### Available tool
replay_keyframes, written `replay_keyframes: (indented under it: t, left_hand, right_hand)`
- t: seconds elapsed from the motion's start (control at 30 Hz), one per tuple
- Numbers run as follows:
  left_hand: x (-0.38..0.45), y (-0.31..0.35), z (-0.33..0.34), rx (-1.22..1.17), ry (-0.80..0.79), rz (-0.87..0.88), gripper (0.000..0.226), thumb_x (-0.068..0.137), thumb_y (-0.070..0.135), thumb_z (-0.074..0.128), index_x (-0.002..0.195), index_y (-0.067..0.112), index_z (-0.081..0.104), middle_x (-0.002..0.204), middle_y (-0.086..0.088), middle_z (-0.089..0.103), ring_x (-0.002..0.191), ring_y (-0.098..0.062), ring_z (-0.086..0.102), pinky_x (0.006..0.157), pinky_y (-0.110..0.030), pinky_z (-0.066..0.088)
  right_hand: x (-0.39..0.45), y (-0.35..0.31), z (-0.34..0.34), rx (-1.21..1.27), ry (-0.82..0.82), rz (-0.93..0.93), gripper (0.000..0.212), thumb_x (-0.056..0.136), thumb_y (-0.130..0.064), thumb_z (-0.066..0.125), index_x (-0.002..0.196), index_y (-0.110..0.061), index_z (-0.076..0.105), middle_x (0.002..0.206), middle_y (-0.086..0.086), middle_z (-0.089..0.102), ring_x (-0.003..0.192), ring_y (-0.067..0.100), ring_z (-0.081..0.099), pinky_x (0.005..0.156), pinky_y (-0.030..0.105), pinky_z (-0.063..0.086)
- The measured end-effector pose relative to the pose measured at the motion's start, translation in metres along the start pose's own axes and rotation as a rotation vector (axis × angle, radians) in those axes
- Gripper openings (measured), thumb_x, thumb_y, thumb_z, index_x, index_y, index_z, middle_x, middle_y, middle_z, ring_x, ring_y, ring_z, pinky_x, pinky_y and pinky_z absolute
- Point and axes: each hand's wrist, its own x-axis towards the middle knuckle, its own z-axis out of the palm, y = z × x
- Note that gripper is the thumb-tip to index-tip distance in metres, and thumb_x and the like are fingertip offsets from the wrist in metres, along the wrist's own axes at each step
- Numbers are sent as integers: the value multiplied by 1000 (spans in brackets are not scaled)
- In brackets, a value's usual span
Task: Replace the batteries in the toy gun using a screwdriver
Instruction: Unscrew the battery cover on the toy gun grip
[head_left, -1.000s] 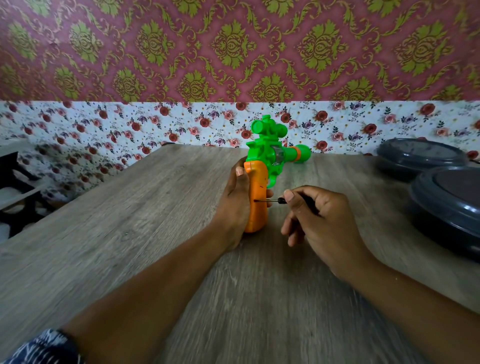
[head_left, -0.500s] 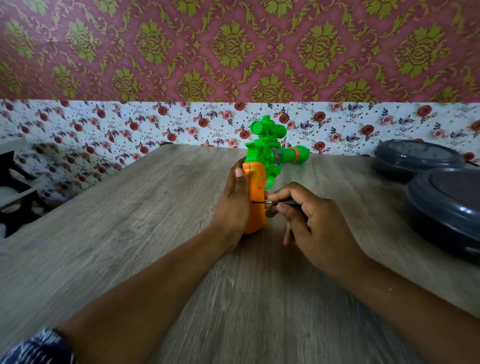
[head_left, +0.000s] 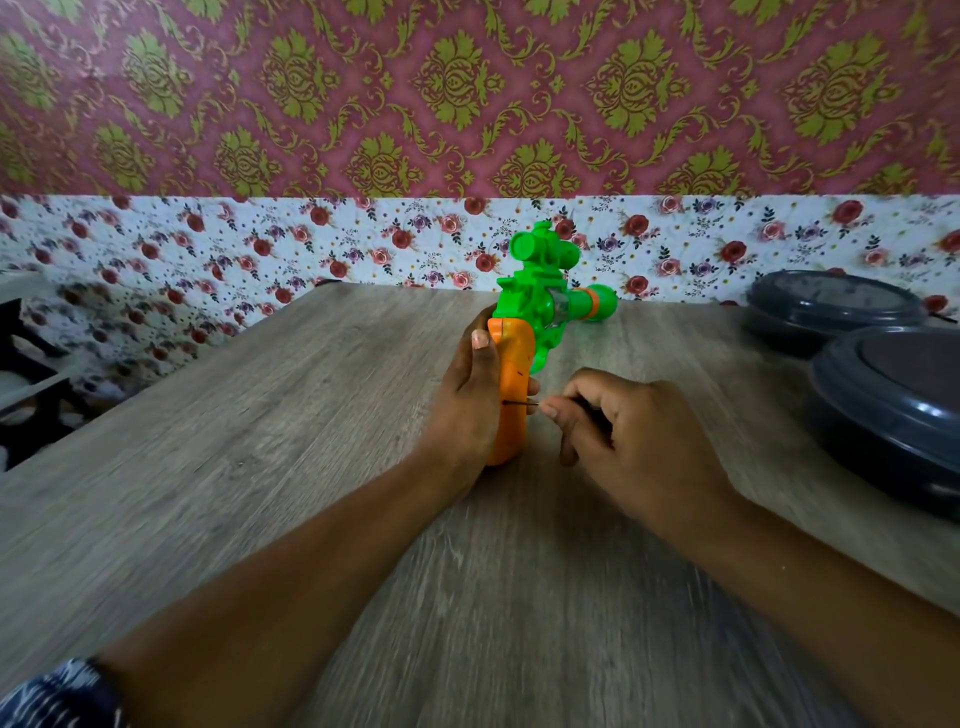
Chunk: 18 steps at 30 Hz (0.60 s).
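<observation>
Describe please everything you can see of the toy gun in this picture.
The toy gun looks like glossy plastic: a green body with a round scope on top, a green barrel with an orange ring pointing right, and an orange grip. It stands with the grip's butt on the wooden table. The left hand holds the grip; the right hand holds a thin screwdriver, its tip against the grip's side.
</observation>
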Motion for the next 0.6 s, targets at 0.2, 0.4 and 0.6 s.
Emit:
replay_keyframes:
  t: [0.2, 0.4, 0.6]
  left_hand:
    - [-2, 2, 1, 18, 1, 7, 42, 102, 35, 18, 138, 27, 36, 77, 17, 53, 54, 19, 57, 48, 0, 41]
    - [-4, 2, 2, 40, -2, 28, 43, 102, 32, 19, 141, 24, 35, 81, 20, 52, 59, 23, 55, 50, 1, 40]
    - [-3, 1, 2, 38, 19, 26, 41, 102, 33, 20, 136, 25, 41, 78, 19, 55, 59, 21, 56, 52, 2, 40]
  right_hand:
    - [1, -1, -4, 207, -13, 11, 10, 83, -34, 59, 78, -25, 58, 66, -10, 66, 48, 16, 57, 48, 36, 47]
    - [-1, -4, -3, 25, -25, -23, 29, 89, -51, 31, 74, -27, 39, 45, -9, 43, 38, 9, 44, 38, 32, 35]
    - [1, -6, -3, 0, -17, -21, 22, 91, -36, 47, 75, -22, 40, 47, -13, 40, 38, 3, 41, 40, 23, 31]
